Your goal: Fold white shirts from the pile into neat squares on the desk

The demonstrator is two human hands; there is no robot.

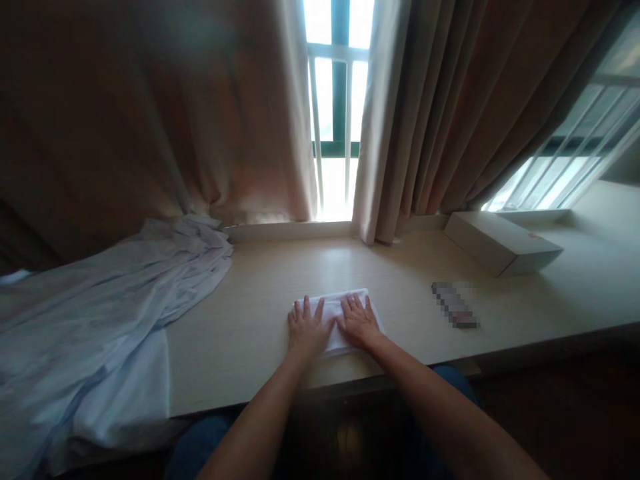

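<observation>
A small folded white cloth lies flat on the pale table top near its front edge. My left hand rests on the cloth's left part, palm down with the fingers spread. On its right part lies my right hand, also palm down, fingers apart. The two thumbs nearly meet over the middle of the cloth. Parts of the cloth are hidden under both palms.
A large rumpled white cloth covers the table's left end and hangs over its front edge. Right of my hands lies a pixelated object. Behind it sits a closed box. Curtains hang along the table's back edge.
</observation>
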